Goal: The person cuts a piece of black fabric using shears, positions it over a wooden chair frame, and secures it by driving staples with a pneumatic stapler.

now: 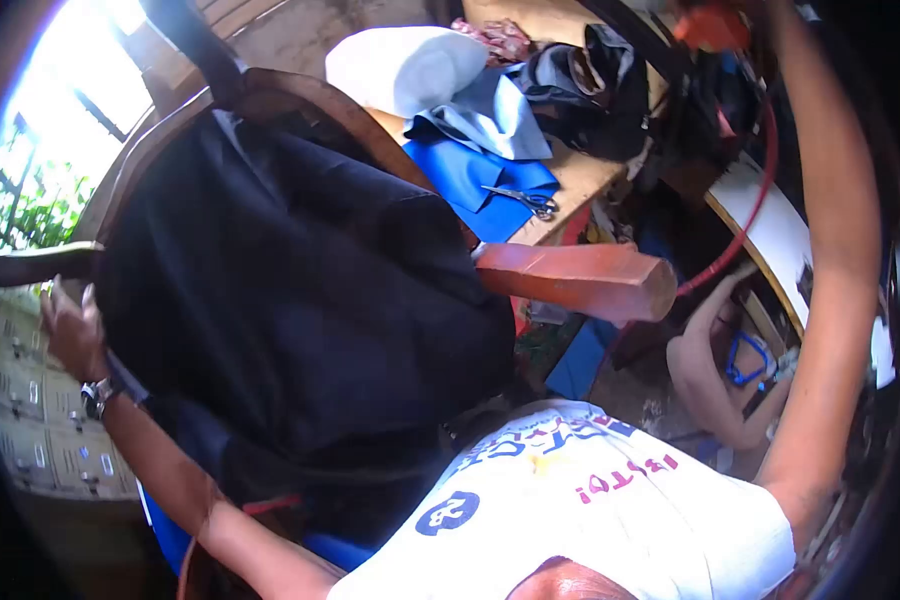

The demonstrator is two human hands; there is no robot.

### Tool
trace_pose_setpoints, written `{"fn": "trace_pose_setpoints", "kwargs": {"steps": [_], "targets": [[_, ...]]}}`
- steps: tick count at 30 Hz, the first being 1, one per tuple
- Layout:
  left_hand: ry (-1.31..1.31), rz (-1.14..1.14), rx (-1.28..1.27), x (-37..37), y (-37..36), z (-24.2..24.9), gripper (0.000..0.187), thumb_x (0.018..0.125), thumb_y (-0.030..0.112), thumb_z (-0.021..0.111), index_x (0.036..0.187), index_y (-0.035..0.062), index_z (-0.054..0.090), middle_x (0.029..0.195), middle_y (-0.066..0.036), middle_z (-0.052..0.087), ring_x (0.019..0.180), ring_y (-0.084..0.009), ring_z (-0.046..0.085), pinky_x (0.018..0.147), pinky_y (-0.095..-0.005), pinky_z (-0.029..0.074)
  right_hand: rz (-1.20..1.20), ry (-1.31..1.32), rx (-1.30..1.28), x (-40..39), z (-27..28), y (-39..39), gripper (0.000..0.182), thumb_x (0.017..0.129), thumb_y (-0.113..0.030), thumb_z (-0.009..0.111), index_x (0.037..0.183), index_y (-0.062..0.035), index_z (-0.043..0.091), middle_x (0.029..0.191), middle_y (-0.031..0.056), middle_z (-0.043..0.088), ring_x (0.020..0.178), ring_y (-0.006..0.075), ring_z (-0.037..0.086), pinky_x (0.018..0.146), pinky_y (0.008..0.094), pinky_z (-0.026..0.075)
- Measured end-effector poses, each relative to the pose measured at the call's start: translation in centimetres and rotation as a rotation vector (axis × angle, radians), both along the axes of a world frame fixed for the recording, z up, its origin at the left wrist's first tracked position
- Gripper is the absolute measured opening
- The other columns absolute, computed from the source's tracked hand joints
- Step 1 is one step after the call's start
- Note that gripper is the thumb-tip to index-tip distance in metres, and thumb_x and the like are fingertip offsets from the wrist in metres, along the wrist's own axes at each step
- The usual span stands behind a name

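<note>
Both arms [840, 230] outstretched, left hand [76, 330] near cloth [300, 270]

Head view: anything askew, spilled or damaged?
No spill or damage I can make out. Slightly off: the black fabric beside the wooden leg looks creased, not taut. Scissors lie on blue cloth near the edge of the table, perhaps easily knocked off.

Head cam: looks fwd/down, close in.
</note>
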State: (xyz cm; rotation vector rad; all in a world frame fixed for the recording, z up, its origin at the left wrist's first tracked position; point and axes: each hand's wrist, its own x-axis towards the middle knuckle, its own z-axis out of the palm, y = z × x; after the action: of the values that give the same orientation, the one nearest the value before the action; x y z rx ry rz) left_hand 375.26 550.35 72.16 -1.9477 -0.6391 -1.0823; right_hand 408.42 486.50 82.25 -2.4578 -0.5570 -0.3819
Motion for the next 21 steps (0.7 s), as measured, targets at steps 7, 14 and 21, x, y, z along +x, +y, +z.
{"fn": "trace_pose_setpoints", "kwargs": {"steps": [7, 14, 21], "targets": [[0.085, -0.625, -0.192, 6.3, -24.0, -9.6, 0.034, 0.1, 0.024, 0.067, 0.127, 0.0025, 0.064, 0.134, -0.017, 0.064, 0.128, -0.0359, 0.058, 0.11, -0.0478, 0.044, 0.211, 0.398, -0.087, 14.8, -18.8, -6.0, 0.05, 0.088, -0.034, 0.077, 0.125, -0.0043, 0.063, 0.081, 0.0095, 0.068, 0.062, 0.0156, 0.066, 0.052, 0.0315, 0.054], [0.33, -0.707, -0.564, 4.6, -34.7, -29.2, 0.041, 0.099, 0.029, 0.064, 0.133, 0.0059, 0.061, 0.148, -0.018, 0.057, 0.14, -0.042, 0.048, 0.118, -0.0543, 0.033, 0.214, 0.647, -0.114, 18.0, -39.0, -7.0, 0.06, 0.075, -0.004, 0.074, 0.133, -0.0009, 0.062, 0.091, 0.0133, 0.073, 0.068, 0.0189, 0.069, 0.059, 0.0385, 0.057], [0.239, -0.394, -0.565, 2.3, -35.7, -33.8, 0.045, 0.094, 0.033, 0.068, 0.134, 0.0134, 0.065, 0.152, -0.009, 0.053, 0.145, -0.0335, 0.043, 0.119, -0.054, 0.028, 0.039, 0.393, -0.333, 20.2, -48.3, -4.4, 0.05, 0.089, -0.039, 0.071, 0.134, -0.0183, 0.066, 0.121, 0.0223, 0.07, 0.115, 0.0393, 0.066, 0.094, 0.0483, 0.052]]}}
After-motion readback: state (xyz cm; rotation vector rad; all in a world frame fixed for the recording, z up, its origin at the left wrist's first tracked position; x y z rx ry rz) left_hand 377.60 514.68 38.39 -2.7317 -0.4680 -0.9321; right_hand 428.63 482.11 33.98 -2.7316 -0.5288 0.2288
